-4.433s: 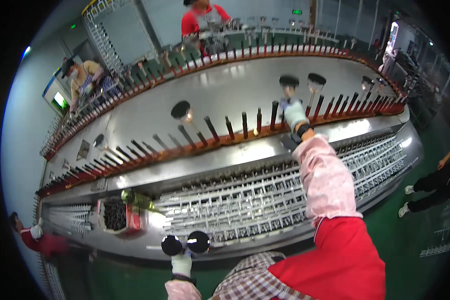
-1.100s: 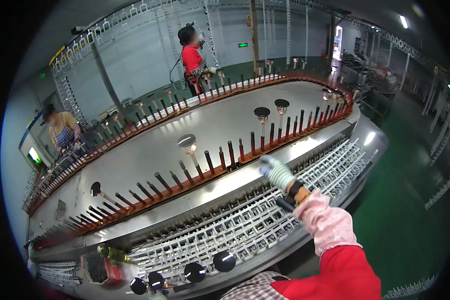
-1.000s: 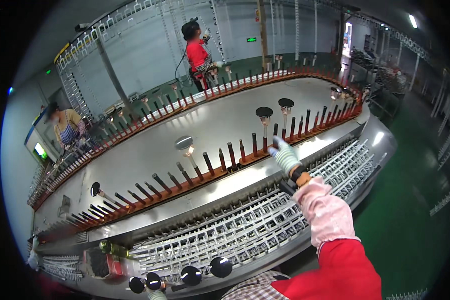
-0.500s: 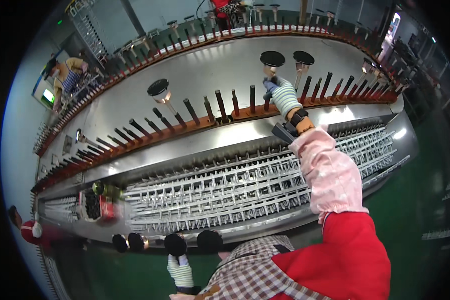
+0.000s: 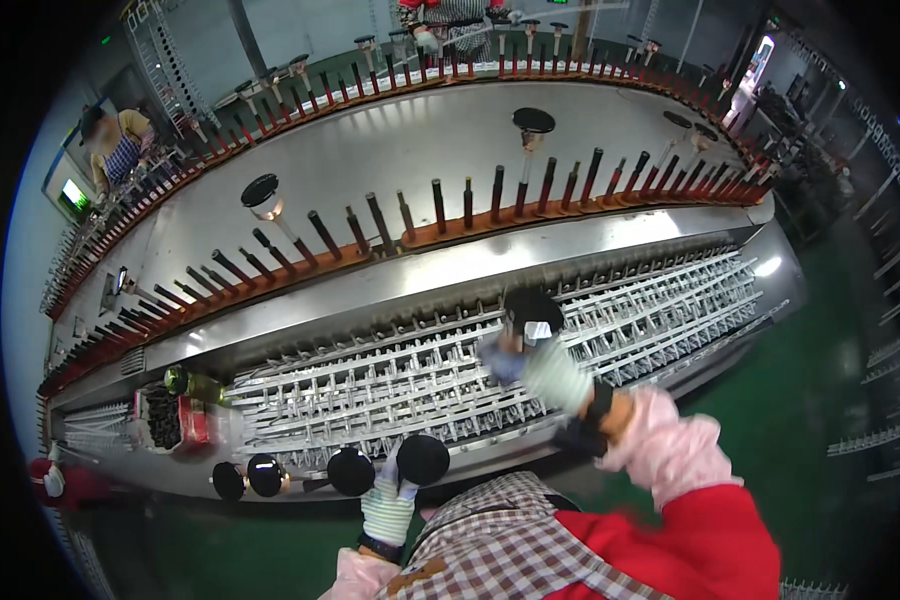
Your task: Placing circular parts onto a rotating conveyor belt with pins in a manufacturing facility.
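My right hand [image 5: 550, 372], in a striped glove and smeared by motion, is closed on a black disc-topped piece [image 5: 533, 308] with a shiny base. It hangs over rows of silver metal racks [image 5: 370, 392]. At the near table edge, my left hand [image 5: 388, 510], gloved alike, has its fingers closed beneath another black disc-topped piece [image 5: 423, 460]; the disc partly hides its fingertips. Beside it on the left is a similar black disc [image 5: 350, 471]. Two more, a black disc [image 5: 266, 474] and another black disc [image 5: 228, 481], sit further left.
Upright dark-red posts [image 5: 438, 205] line a curved rail around the metal table [image 5: 370, 140]. Some bear disc-topped pieces, such as one copper-necked piece [image 5: 533, 122]. A red box of dark parts [image 5: 162, 418] and a green bottle [image 5: 198, 385] stand left. Co-workers [image 5: 120, 150] are beyond.
My right hand has come back from the post row, carrying a disc-topped piece toward me over the racks. My left hand has shifted right to the neighbouring disc. The view has moved slightly.
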{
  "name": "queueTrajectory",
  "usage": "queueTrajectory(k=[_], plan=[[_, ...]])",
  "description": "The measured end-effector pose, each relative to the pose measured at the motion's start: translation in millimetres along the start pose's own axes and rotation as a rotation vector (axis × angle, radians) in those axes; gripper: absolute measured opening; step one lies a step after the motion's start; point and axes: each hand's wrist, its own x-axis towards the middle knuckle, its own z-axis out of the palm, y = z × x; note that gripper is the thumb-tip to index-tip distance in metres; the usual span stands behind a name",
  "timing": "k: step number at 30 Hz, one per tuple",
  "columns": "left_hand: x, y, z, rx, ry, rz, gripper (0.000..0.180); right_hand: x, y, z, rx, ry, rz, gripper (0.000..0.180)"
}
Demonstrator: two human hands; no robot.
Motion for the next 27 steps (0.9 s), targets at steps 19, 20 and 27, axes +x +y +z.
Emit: queueTrajectory(k=[19,20,27], plan=[[45,-37,42,0.557,-0.032,0.042,0.028,-46,35,-19,-0.277,-0.093,0.375,0.029],[43,-42,41,0.527,0.003,0.07,0.026,-31,15,-42,-0.431,-0.017,0.072,0.03],[16,-78,63,0.649,0.072,-0.151,0.014,94,-7,-226,-0.627,0.803,-0.11,0.048]])
